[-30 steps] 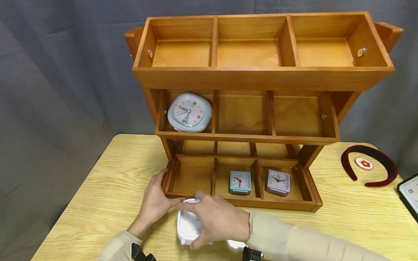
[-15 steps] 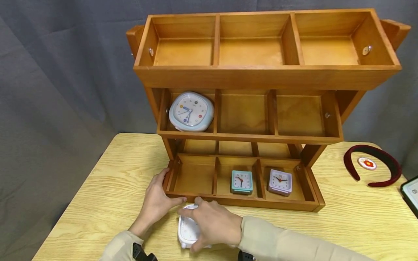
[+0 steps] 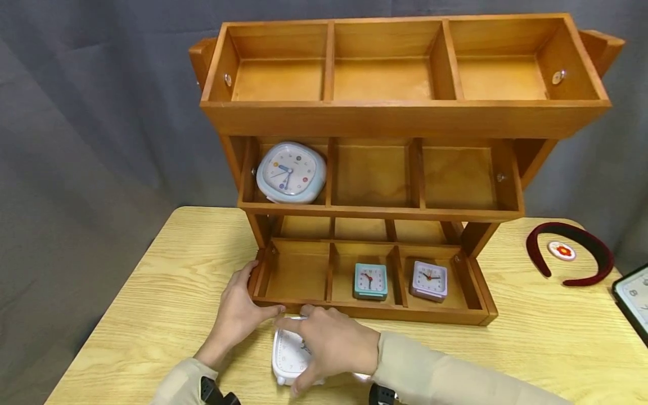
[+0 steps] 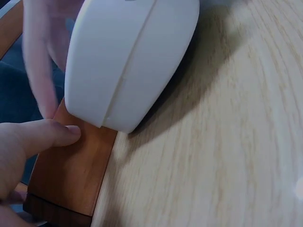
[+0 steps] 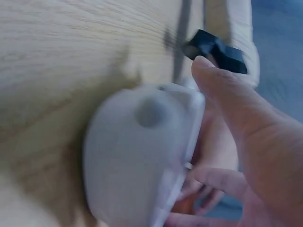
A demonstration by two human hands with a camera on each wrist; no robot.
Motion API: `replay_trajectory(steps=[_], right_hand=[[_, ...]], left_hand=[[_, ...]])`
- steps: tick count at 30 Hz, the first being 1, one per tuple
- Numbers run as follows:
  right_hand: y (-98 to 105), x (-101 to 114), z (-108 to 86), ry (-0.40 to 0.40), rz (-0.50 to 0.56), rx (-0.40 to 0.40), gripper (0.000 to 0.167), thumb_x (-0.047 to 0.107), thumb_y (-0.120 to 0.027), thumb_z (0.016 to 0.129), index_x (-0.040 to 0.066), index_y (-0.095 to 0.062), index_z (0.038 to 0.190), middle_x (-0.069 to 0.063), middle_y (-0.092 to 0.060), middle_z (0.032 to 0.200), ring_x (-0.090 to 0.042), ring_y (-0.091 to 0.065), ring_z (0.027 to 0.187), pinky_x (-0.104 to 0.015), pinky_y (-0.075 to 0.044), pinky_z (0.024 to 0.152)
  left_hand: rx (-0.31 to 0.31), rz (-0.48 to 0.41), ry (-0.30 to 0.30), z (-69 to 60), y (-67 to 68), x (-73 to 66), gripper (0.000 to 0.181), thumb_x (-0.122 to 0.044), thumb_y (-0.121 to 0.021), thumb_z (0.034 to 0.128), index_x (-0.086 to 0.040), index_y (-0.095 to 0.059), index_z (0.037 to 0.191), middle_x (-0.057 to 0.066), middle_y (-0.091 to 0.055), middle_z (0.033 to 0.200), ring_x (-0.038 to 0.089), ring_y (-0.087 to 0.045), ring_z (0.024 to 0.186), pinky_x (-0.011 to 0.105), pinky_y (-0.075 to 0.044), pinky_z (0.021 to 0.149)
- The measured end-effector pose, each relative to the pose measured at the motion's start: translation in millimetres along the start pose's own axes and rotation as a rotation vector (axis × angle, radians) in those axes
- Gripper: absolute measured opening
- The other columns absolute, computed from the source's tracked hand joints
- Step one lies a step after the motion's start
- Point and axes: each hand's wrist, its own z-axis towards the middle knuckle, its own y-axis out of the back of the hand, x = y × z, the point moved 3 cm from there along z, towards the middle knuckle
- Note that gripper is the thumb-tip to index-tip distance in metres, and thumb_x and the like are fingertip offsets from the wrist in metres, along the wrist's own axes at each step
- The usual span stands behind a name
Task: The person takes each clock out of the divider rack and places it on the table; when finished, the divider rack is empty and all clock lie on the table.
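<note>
A white alarm clock (image 3: 291,353) lies face up on the table before the rack's lowest tray. Over it spreads my right hand (image 3: 338,344), hiding much of its face. The fingers lie towards its upper edge, the thumb beyond its lower edge, with a gap beside the thumb in the blurred right wrist view. My left hand (image 3: 238,309) holds the front left corner of the wooden rack (image 3: 395,316), thumb (image 4: 52,135) on the front board. In that tray sit a teal clock (image 3: 370,281), middle compartment, and a lilac clock (image 3: 429,280), right compartment.
A large pale-blue clock (image 3: 291,172) occupies the middle tier's left compartment. To the rack's right lie a dark red headband (image 3: 572,228), a flowered oval piece (image 3: 562,251) and a dark-framed clock (image 3: 635,298), partly out of view. The top tier (image 3: 400,119) overhangs the lower ones.
The view shifts slightly. Against the rack, the white clock sits a little closer to me than a second ago, my right hand still over it. My left hand stays at the corner.
</note>
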Motion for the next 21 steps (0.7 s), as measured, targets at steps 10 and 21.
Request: replay_trajectory(steps=[10,21], right_hand=[[49,-36,-41.2,0.130,0.114,-0.133,0.077,0.040,-0.083,0.071,0.018,-0.053,0.138,-0.003,-0.059,0.134,-0.018,-0.060,0.115,-0.034,-0.052,0.097],[70,-109,-75.1,0.005,0.113,-0.298,0.070,0.031,-0.085,0.072,0.014,-0.057,0.134,-0.004,-0.061,0.131,-0.021,-0.060,0.117,-0.039,-0.052,0.096]], left_hand=[[0.004,-0.001,0.032,-3.3,-0.9,3.4,0.107,-0.025,-0.091,0.0614,-0.003,-0.032,0.148,0.022,-0.040,0.145,0.042,-0.042,0.132,0.056,-0.037,0.109],[0.017,0.009,0.021,-1.0,-1.0,-2.3,0.106,-0.026,-0.091,0.0622,-0.002,-0.032,0.147,0.025,-0.038,0.146,0.045,-0.040,0.133,0.058,-0.037,0.107]])
